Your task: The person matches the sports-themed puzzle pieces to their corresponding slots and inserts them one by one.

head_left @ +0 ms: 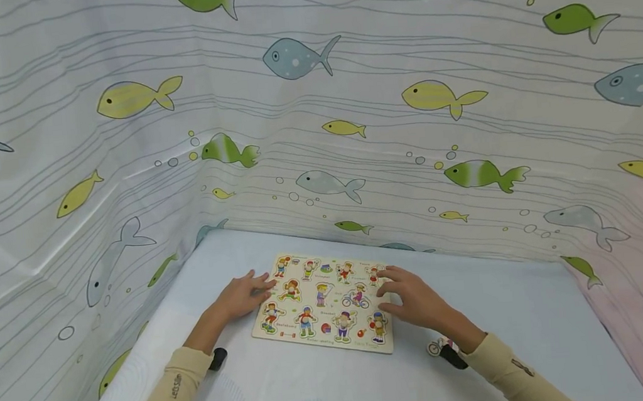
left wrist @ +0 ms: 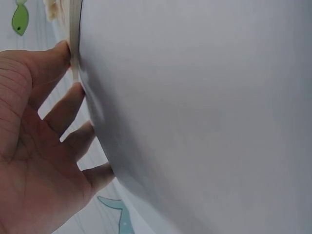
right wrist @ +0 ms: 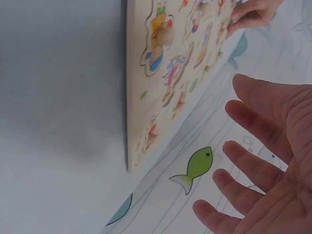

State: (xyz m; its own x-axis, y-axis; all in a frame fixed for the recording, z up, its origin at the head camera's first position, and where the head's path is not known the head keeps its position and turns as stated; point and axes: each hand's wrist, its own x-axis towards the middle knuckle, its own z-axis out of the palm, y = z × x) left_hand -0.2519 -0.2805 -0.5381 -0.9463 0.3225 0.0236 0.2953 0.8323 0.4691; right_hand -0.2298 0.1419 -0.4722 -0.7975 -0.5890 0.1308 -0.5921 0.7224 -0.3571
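A wooden puzzle board (head_left: 308,293) with several sports figures set in it lies flat on the table. At its left edge, my left hand (head_left: 244,296) touches the rim with loosely extended fingers; the left wrist view shows the thumb tip against the board's edge (left wrist: 74,36) and the other fingertips at the table surface. My right hand (head_left: 414,295) is spread over the right edge of the board, with nothing between its fingers. In the right wrist view, the right fingers (right wrist: 253,122) are apart and slightly bent.
A loose puzzle piece (head_left: 435,347) with a wheel on it lies under the right wrist, partly hidden by a black wrist device (head_left: 454,358). Pale cloth covers the table (head_left: 325,389). Fish-patterned curtains (head_left: 386,157) enclose its back and sides.
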